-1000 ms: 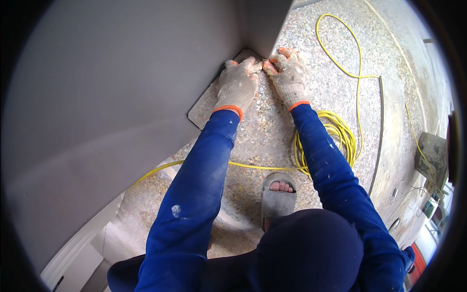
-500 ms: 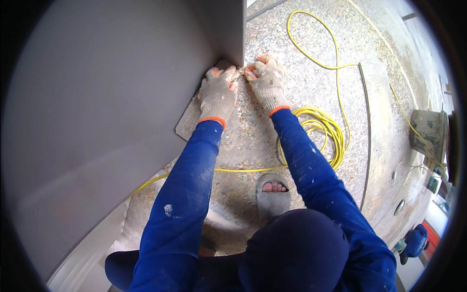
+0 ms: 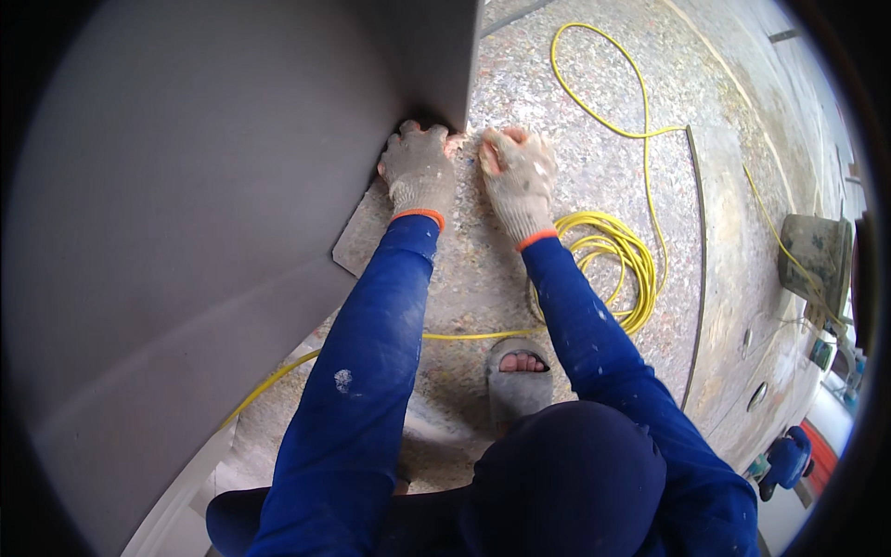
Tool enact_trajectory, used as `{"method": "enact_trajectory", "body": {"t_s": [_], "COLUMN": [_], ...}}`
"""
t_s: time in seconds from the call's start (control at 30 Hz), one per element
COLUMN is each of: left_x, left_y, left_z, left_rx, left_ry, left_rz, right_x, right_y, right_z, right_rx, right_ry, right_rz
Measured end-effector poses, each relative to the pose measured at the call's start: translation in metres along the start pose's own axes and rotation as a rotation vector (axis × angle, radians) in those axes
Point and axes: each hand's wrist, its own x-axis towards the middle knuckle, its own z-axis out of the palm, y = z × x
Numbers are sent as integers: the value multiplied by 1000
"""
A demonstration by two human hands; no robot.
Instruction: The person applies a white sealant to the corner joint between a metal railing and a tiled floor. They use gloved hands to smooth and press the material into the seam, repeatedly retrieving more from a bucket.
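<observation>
Just drew right hand (image 3: 520,181) slightly off left hand (image 3: 419,172), so leaving a clearer gap | bending left fingers at foot of grey panel (image 3: 232,186), rising ahead and left; cannot tell grip | curling right fingers, cannot tell if pinching anything; passing yellow cord (image 3: 640,269) behind them

The left grip (image 3: 419,174) and right grip (image 3: 522,186) wear off-white gloves (image 3: 529,200) with orange cuffs (image 3: 536,239). Below both grips, the sleeves (image 3: 367,325) are blue, flecked white. Left of the left grip, the panel (image 3: 204,186) is plain grey. Around the right grip, the floor (image 3: 506,70) is speckled beige-grey; near it, the cable (image 3: 643,269) is yellow.
</observation>
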Motion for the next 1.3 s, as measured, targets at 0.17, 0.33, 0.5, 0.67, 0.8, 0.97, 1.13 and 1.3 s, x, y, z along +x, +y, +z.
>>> {"method": "enact_trajectory", "body": {"t_s": [0.17,0.33,0.5,0.67,0.8,0.97,1.13,1.3], "left_x": [1,-6,-1,-1,-6,-12,-19,-17], "left_y": [-12,-23,-31,-36,-41,-43,-44,-52], "left_z": [6,4,-9,-2,10,14,19,27], "left_rx": [-92,-13,-30,-204,-803,-1498,-1657,-1558], "left_ry": [27,-41,-97,-49,-85,-139,-59,-69], "left_rz": [-20,-51,-65,-149,-286,-433,-418,-355], "right_x": [-26,9,0,-9,19,15,22,45], "right_y": [-20,-42,-43,-42,-54,-55,-63,-70], "right_z": [-16,4,-10,-15,4,-6,3,26], "right_rx": [-174,-265,-236,-213,-253,-171,-184,-280], "right_ry": [-293,-410,-527,-526,-606,-656,-732,-789], "right_rz": [-24,-120,-133,-185,-152,-139,-91,-137]}}
